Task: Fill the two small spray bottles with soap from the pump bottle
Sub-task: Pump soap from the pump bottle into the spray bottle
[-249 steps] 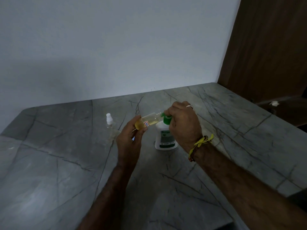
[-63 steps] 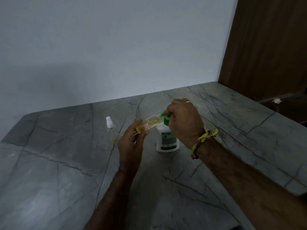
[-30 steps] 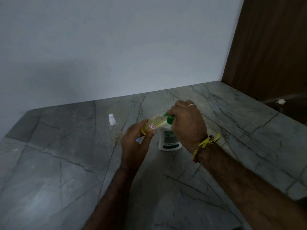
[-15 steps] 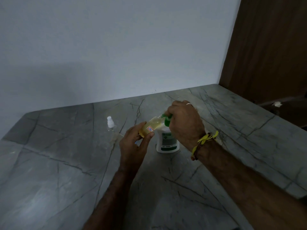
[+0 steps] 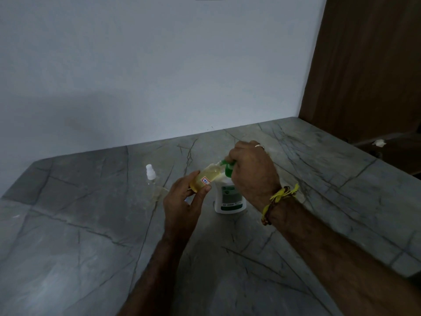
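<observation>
Left hand [image 5: 182, 201] holds a small bottle [image 5: 206, 179] tilted, thumb and fingers [image 5: 200, 193] curled round its base, yellow liquid inside, mouth up against the green pump [image 5: 229, 168]; the actual contact is hidden. Right hand [image 5: 252, 174] is wrapped over the pump head, covering most of it and the top of the pump bottle [image 5: 230, 199], which stands on the desk [image 5: 91, 236]. Label text too small to read. Second bottle [image 5: 151, 176] stands left, apart from the hands; white cap clear, clear body barely visible, fill level can't tell. Dim light, right forearm cut off by the frame.
</observation>
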